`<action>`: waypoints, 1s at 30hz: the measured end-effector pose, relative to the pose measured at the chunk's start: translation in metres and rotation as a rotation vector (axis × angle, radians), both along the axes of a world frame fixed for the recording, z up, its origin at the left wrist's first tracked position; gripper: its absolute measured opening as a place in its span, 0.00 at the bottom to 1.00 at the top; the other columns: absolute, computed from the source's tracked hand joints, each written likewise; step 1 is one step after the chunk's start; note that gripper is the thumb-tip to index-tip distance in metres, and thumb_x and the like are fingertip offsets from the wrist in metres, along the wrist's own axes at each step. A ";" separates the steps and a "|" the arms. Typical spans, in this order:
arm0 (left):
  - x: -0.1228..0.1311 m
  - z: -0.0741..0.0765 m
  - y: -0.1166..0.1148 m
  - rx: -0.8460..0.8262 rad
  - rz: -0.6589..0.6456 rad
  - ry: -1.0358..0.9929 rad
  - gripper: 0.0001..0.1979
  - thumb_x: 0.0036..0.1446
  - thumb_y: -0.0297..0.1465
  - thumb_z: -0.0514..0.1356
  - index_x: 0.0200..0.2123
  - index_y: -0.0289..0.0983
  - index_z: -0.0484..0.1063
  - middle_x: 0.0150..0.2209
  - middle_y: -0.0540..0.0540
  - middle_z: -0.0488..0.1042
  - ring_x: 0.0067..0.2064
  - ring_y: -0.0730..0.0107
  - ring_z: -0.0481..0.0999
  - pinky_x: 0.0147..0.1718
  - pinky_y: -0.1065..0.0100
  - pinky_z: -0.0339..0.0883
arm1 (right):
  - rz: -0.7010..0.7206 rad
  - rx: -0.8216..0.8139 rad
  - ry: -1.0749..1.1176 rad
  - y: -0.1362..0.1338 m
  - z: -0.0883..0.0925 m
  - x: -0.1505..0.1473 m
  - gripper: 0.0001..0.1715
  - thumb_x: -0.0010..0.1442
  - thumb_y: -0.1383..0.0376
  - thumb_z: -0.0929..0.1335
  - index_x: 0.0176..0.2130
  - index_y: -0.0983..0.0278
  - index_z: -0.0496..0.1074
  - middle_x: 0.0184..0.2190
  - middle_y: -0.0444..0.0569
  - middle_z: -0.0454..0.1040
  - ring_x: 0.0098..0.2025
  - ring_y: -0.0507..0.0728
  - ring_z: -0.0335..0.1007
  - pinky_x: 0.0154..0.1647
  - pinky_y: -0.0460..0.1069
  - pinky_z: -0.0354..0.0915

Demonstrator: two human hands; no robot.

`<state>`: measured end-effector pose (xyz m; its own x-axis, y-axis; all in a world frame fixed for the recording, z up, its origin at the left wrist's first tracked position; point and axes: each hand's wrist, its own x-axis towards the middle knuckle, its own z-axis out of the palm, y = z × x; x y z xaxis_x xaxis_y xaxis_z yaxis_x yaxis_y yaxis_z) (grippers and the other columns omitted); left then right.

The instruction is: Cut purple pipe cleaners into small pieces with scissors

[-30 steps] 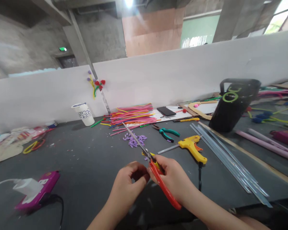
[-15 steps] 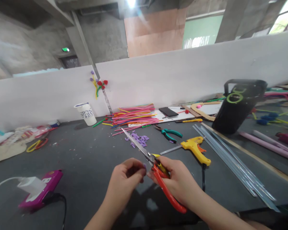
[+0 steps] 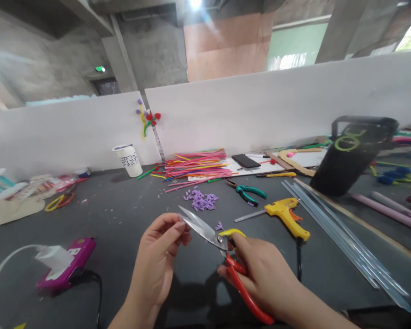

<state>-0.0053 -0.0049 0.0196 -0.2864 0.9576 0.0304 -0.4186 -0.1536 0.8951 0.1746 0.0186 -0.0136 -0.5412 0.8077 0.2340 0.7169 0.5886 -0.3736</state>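
Note:
My right hand [image 3: 260,262] is wrapped round a pair of scissors [image 3: 207,233] with red and yellow handles. Their blades are slightly apart and point up and left, the tips close to my left fingertips. My left hand [image 3: 164,246] is closed in a pinch on a small purple piece [image 3: 180,216], mostly hidden by the fingers. Beyond the blades lies a pile of short purple pieces [image 3: 201,200] on the dark table. A few more purple pieces [image 3: 219,226] lie near the scissors' pivot.
Pliers [image 3: 246,192] and a yellow glue gun [image 3: 287,217] lie right of the pile, beside clear glue sticks [image 3: 339,237]. Behind are colourful pipe cleaners [image 3: 195,163], a white cup [image 3: 128,161] and a black bottle [image 3: 352,155]. A magenta power strip [image 3: 78,256] sits at left.
My left hand has moved up and left, from beside the scissors' pivot to the blade tips. The scissors have shifted slightly down and right, and their blades have parted.

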 end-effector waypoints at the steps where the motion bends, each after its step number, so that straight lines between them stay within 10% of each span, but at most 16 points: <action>1: 0.000 0.000 -0.001 0.013 0.001 0.000 0.02 0.45 0.25 0.62 0.25 0.36 0.73 0.23 0.53 0.73 0.24 0.80 0.69 0.25 0.79 0.63 | -0.002 0.009 -0.011 -0.001 0.000 0.000 0.18 0.54 0.50 0.60 0.32 0.63 0.62 0.24 0.46 0.69 0.26 0.56 0.64 0.25 0.46 0.51; 30: 0.001 0.000 -0.003 0.098 -0.001 0.025 0.03 0.45 0.25 0.62 0.26 0.37 0.74 0.24 0.53 0.73 0.25 0.79 0.70 0.25 0.77 0.64 | 0.035 0.110 -0.032 -0.002 -0.002 0.001 0.22 0.56 0.47 0.58 0.30 0.63 0.62 0.22 0.47 0.70 0.24 0.56 0.65 0.24 0.47 0.51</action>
